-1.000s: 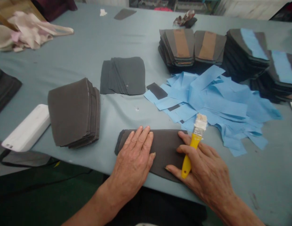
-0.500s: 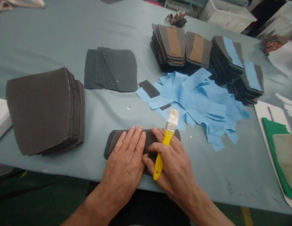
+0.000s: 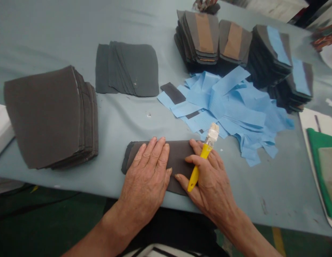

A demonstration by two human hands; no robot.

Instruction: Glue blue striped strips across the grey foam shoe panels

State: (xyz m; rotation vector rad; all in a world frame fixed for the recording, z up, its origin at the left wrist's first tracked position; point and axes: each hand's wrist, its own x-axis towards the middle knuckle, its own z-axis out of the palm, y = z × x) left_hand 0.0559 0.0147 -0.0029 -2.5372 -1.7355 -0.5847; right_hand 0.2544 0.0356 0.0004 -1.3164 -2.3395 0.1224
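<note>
My left hand [image 3: 147, 171] lies flat, fingers stretched out, on a dark brown folded fabric piece [image 3: 179, 157] at the table's front edge. A darker layer shows beyond its left end. My right hand [image 3: 211, 175] holds a yellow-handled paintbrush [image 3: 200, 163] between its fingers, with the pale bristles pointing away from me. The fingertips and thumb of that same hand also touch the right part of the fabric. The piece's right end is partly hidden under the right hand.
To the left stands a thick stack of brown fabric pieces [image 3: 45, 121]. Dark grey pieces [image 3: 136, 69] lie fanned behind. Light blue strips [image 3: 230, 103] are heaped at right, below banded stacks [image 3: 205, 35]. A white board [image 3: 310, 117] with green cloth [image 3: 320, 142] lies at far right.
My right hand has slid rightward along the fabric with the paintbrush, widening the gap between my hands. The left hand stays flat on the piece. The whole view has shifted slightly.
</note>
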